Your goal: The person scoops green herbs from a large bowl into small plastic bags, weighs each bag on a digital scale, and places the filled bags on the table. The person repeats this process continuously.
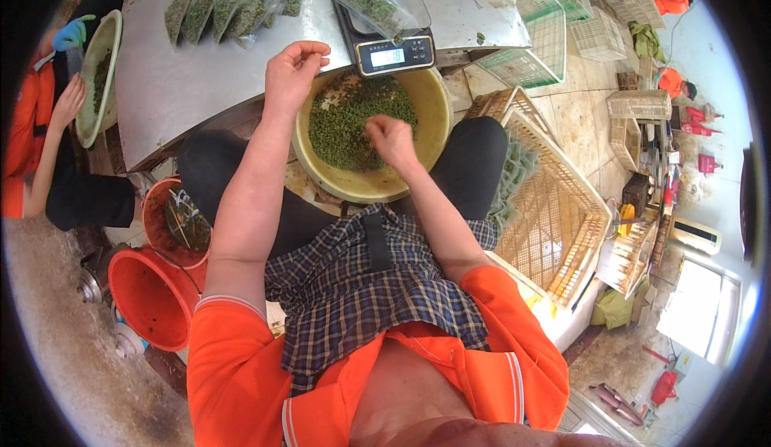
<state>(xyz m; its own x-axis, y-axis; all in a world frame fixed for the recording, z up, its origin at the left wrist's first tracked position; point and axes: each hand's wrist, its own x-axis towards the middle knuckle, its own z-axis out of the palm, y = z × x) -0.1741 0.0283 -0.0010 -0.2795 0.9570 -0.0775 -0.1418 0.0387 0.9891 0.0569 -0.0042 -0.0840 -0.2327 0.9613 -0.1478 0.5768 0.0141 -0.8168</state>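
Note:
My left hand (295,73) hangs at the table's front edge, left of the digital scale (394,55); its fingers are loosely curled, and nothing shows between them. Over the yellow basin (443,128) is my right hand (391,140), its curled fingertips at the heap of small green berries (343,128), which look like green peppercorns. Whether those fingers hold any is hidden. On the scale lies a clear plastic bag (379,10) partly filled with green berries, overhanging the front of the pan; the display is lit. Several filled bags (229,10) stand together at the table's back left.
The basin sits between my knees, below the metal table (162,97). Right of me, a plastic crate (542,230) holds several filled bags (512,176). Red buckets (141,299) stand at left. A co-worker's gloved hand (72,32) is over another basin (84,112).

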